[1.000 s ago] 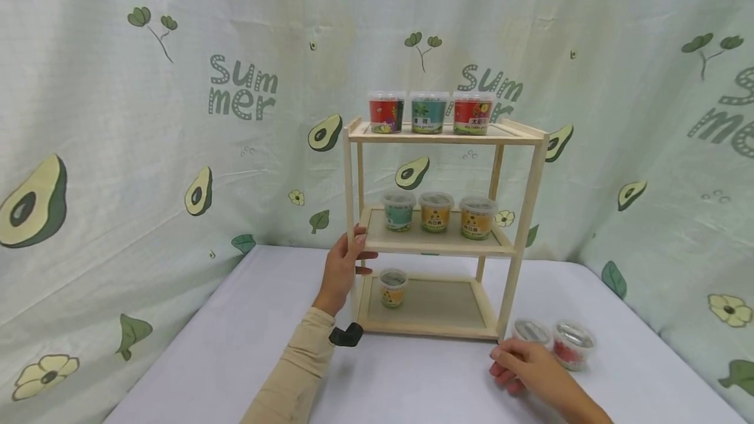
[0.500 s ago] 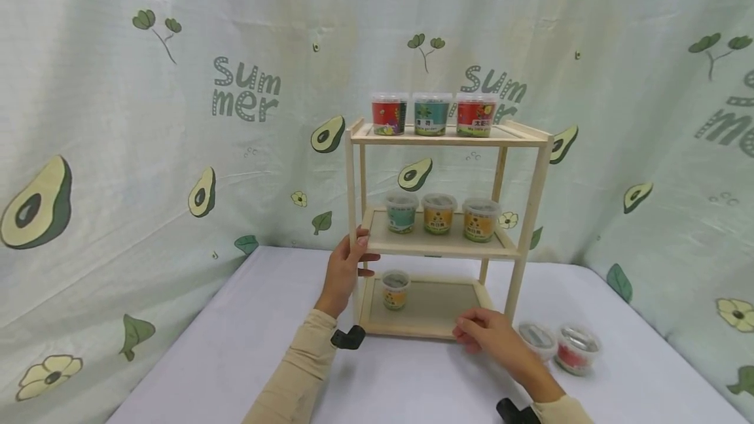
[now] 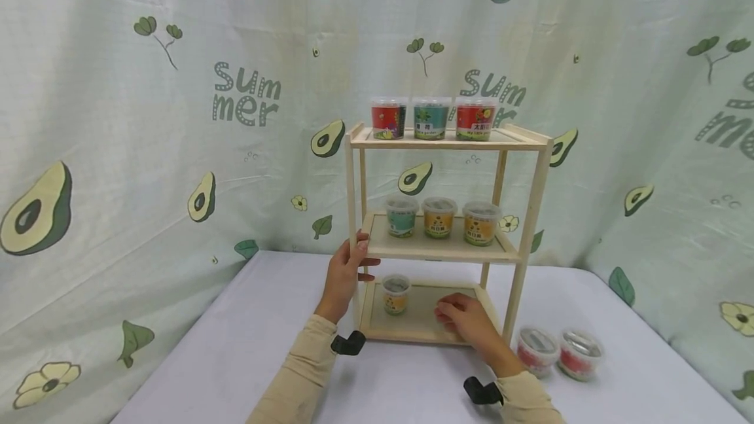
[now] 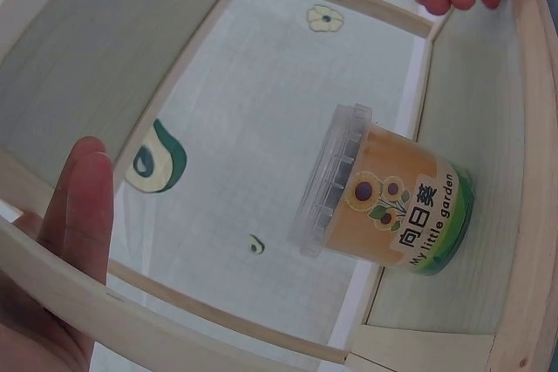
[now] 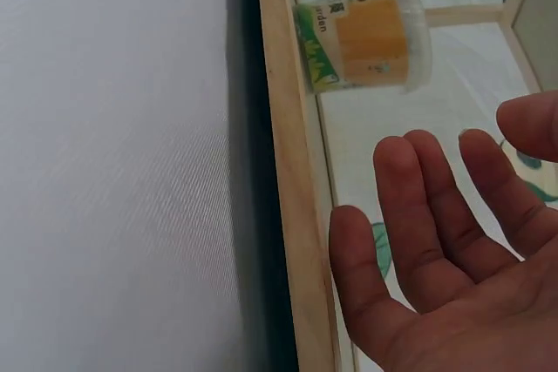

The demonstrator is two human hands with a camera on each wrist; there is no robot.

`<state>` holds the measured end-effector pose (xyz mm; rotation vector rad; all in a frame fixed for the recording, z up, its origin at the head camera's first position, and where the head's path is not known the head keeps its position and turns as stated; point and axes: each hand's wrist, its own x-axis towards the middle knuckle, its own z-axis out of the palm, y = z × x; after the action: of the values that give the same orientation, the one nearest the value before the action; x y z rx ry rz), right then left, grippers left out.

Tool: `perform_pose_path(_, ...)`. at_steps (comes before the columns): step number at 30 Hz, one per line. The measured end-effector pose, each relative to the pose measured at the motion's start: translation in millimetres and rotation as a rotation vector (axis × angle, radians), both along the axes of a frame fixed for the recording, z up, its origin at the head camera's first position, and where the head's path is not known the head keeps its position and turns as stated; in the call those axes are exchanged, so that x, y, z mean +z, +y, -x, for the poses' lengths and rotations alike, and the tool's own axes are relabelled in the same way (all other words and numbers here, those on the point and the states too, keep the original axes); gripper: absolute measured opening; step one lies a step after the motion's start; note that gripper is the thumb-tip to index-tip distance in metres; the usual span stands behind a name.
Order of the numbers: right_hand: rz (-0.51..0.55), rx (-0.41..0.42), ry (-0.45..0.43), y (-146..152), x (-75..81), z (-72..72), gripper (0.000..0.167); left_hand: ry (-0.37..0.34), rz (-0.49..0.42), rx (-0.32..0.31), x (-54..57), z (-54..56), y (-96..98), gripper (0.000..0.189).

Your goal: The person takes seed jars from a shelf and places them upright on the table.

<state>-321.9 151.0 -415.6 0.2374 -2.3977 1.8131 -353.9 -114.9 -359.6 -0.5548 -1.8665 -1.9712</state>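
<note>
Left hand (image 3: 344,271) gripping front left post of rack (image 3: 530,214). Right hand (image 3: 465,319) open, fingers relaxed, empty, over bottom shelf. Orange tub (image 3: 395,294) on bottom shelf, left, apart from right hand.

My left hand (image 3: 346,275) grips the front left post of the wooden rack (image 3: 533,208) at the height of its middle shelf, thumb wrapped round the front, while my right hand (image 3: 467,321) reaches over the bottom shelf with its fingers relaxed and holding nothing. Just beyond my right fingertips, toward my left hand, an orange-labelled cup (image 3: 395,294) stands on that bottom shelf. Behind my right wrist, out on the white table (image 3: 247,339), two red-labelled cups (image 3: 558,352) stand side by side.
</note>
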Motion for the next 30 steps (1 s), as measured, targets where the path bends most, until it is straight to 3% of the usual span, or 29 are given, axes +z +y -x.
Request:
perform_pose_path(10,-0.005,-0.01,-0.035,-16.7,1.1,14.6,0.035,-0.002,0.011,-0.003,1.2,-0.3,-0.3,0.047)
perform_pose_path(18,-0.017,0.028,-0.104,-36.5,10.3,25.5,0.06,0.002,-0.002,-0.012,3.7,-0.5,-0.4,0.046)
perform_pose_path(30,0.04,0.152,-0.174,-57.8,1.3,43.6,0.089,-0.012,0.003,-0.007,2.9,-2.4,-0.1,0.046)
